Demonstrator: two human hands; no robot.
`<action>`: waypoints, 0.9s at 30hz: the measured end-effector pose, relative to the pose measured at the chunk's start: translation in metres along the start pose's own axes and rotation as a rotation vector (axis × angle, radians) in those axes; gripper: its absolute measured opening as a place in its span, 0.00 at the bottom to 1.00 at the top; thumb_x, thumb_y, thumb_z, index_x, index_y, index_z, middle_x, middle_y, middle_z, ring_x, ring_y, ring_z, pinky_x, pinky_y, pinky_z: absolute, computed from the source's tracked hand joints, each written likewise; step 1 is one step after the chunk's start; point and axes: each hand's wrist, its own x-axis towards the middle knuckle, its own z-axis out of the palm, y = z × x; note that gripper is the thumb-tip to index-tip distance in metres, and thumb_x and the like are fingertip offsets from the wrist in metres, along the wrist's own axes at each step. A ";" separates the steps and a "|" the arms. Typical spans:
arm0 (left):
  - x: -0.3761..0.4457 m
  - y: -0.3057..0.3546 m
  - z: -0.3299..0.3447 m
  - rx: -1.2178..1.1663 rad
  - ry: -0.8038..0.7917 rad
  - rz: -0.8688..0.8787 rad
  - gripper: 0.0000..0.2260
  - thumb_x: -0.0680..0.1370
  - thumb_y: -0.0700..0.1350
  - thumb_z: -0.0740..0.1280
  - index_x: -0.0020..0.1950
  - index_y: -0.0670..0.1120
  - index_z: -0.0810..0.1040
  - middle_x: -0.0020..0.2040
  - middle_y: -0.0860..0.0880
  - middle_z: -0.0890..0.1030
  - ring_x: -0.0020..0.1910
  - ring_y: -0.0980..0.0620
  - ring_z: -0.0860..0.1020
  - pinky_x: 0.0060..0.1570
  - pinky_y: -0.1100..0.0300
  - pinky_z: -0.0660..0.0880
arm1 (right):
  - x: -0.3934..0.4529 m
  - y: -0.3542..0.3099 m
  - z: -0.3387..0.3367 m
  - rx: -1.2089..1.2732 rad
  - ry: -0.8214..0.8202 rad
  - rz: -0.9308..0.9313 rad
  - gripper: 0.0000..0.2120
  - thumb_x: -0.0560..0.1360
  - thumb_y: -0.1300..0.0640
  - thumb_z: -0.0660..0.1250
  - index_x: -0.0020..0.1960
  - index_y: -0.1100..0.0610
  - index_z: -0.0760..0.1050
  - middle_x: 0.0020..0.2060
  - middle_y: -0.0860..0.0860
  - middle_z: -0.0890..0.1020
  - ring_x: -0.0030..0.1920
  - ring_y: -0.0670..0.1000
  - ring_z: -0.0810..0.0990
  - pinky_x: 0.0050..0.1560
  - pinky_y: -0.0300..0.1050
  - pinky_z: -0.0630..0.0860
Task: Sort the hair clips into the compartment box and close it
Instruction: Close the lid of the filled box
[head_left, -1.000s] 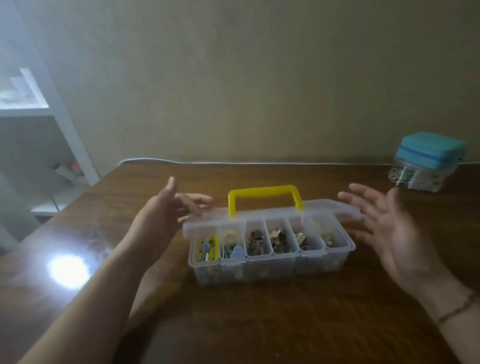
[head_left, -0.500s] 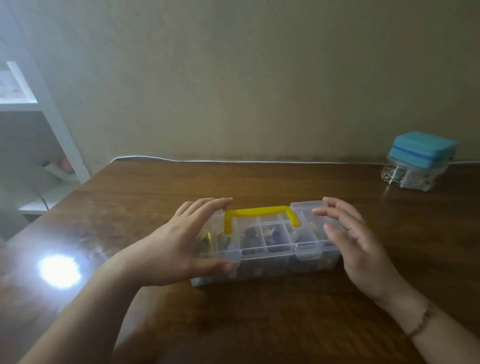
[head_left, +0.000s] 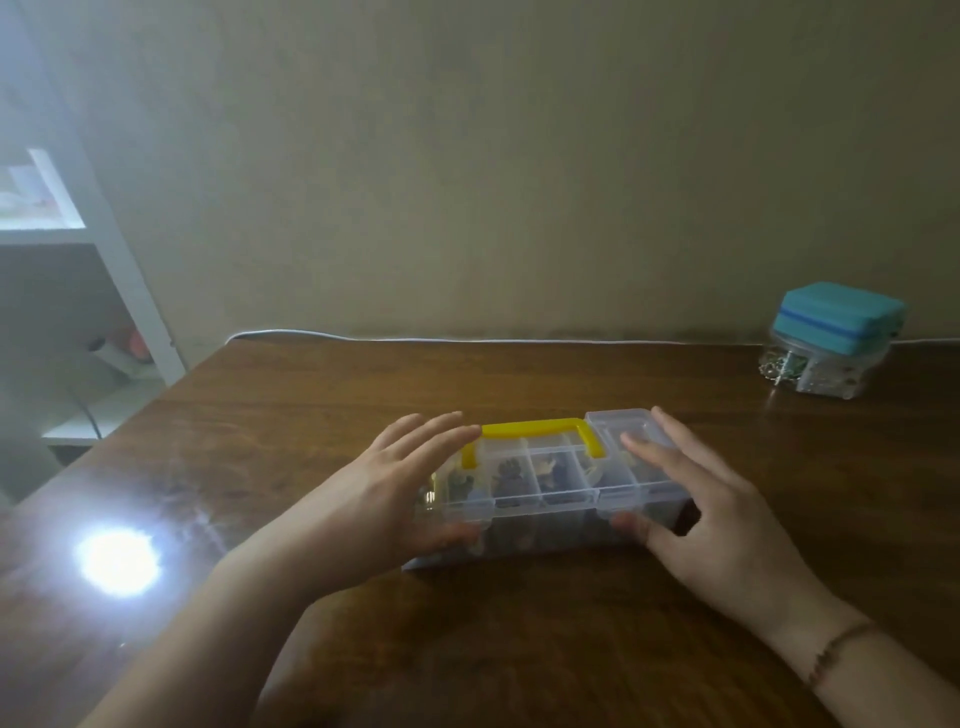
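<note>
A clear plastic compartment box (head_left: 550, 512) with a yellow handle (head_left: 530, 429) sits on the wooden table, its lid down flat. Hair clips (head_left: 511, 475) show through the lid in several compartments. My left hand (head_left: 384, 499) lies over the box's left end, fingers straight on the lid and thumb against the front wall. My right hand (head_left: 696, 509) lies over the right end the same way, fingers flat on the lid, thumb on the front latch area.
The brown wooden table (head_left: 519, 649) reaches to a wall at the back. A small clear container with a teal lid (head_left: 836, 338) stands at the back right. A white cable (head_left: 467, 340) runs along the table's far edge. A white shelf (head_left: 78, 260) stands left.
The lid, raised a second ago, has come down flat on the box. Both hands moved in from the sides and now press on the lid's two ends.
</note>
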 end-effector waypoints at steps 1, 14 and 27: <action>0.001 -0.001 0.002 0.014 0.005 0.005 0.36 0.67 0.74 0.54 0.74 0.70 0.51 0.75 0.69 0.47 0.78 0.61 0.42 0.76 0.53 0.55 | 0.000 -0.001 0.000 -0.004 0.042 -0.001 0.35 0.64 0.31 0.63 0.69 0.36 0.64 0.76 0.40 0.56 0.73 0.42 0.56 0.66 0.45 0.60; 0.049 0.039 0.026 0.028 0.196 0.140 0.31 0.72 0.71 0.58 0.71 0.58 0.68 0.71 0.62 0.63 0.72 0.63 0.54 0.69 0.62 0.63 | -0.004 0.007 -0.071 -0.238 -0.025 0.250 0.37 0.63 0.24 0.49 0.67 0.37 0.70 0.71 0.37 0.67 0.64 0.42 0.72 0.58 0.42 0.75; 0.150 0.140 0.046 0.243 0.043 0.086 0.29 0.75 0.71 0.57 0.72 0.62 0.56 0.73 0.59 0.56 0.74 0.53 0.54 0.74 0.51 0.59 | 0.038 0.178 -0.147 0.066 0.278 0.533 0.44 0.67 0.45 0.75 0.76 0.45 0.55 0.70 0.50 0.71 0.64 0.51 0.75 0.59 0.52 0.76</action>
